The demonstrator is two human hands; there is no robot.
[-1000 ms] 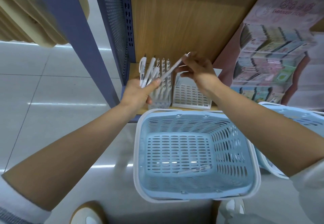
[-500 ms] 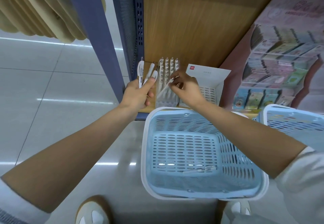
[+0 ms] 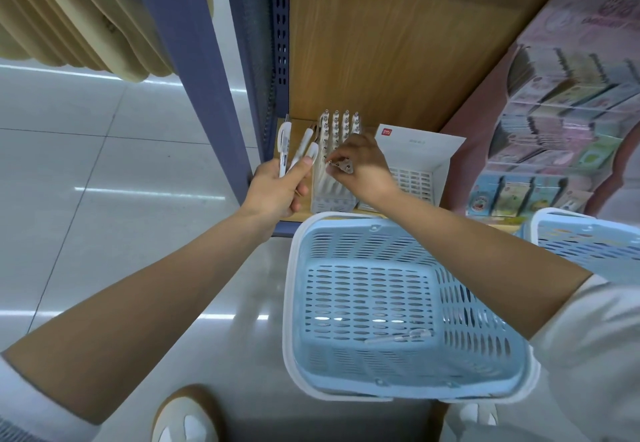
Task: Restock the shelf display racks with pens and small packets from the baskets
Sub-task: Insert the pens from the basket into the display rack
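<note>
My left hand (image 3: 277,189) grips a small bunch of white pens (image 3: 299,149) that stick up beside the shelf's blue post. My right hand (image 3: 360,166) is over the white pen rack (image 3: 337,130), thumb and forefinger pinched on the top of one pen standing in the rack's front rows. The rack's back rows hold several upright pens. A second white rack (image 3: 414,178) with bare slots and a white header card stands just right of it. Below, a light blue basket (image 3: 398,393) holds one clear pen (image 3: 398,336) on its bottom.
A second light blue basket (image 3: 585,237) sits at the right edge. Pink display boxes of small packets (image 3: 561,123) fill the shelf's right side. The blue shelf post (image 3: 197,71) stands left, with tiled floor (image 3: 86,171) beyond. My shoes show at the bottom.
My right hand took one pen from the left hand's bunch, brought it down to the rack and pushed it in. The left hand stayed put with the other pens.
</note>
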